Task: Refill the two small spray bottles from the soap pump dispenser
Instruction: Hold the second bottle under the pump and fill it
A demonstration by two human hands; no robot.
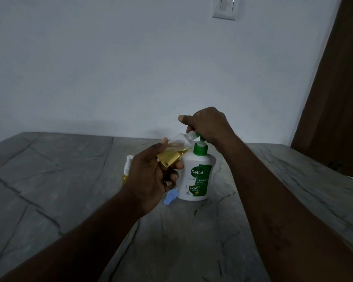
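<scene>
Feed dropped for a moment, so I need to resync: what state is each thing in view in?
Small clear plastic spray bottle: uncapped, tilted, part-filled with yellow liquid, mouth at the pump spout.
White soap dispenser with green pump: upright.
Left-hand grip: holds the clear bottle.
Right-hand grip: curled over the green pump head.
Second small bottle with white sprayer: upright, capped, yellow liquid inside.
Pale blue spray cap: off, lying beside the dispenser.

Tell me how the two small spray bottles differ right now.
The held bottle is tilted in the left hand; the standing bottle is upright on the table. The held bottle's neck is uncapped; the standing bottle wears a white sprayer. Both hold yellow liquid.
</scene>
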